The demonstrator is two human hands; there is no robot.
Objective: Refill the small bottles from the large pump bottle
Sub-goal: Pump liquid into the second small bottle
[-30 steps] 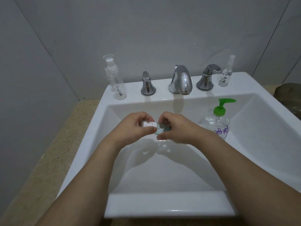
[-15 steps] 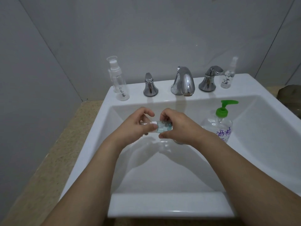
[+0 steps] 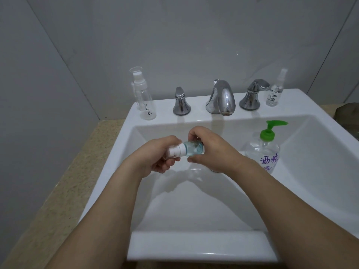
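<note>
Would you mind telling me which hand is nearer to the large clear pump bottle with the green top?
Right. The right hand is just beside the large clear pump bottle with the green top, not touching it; the left hand lies farther off, beyond the right one.

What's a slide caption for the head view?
Both hands hold a small blue-tinted bottle sideways over the white sink, left hand on its white cap, right hand on its body.

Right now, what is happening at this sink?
A person holds a small blue-tinted bottle sideways over the sink. The left hand grips its white cap; the right hand grips the body. The large pump bottle stands in the basin, untouched. Two clear spray bottles wait on the ledge beside the faucet.
</note>
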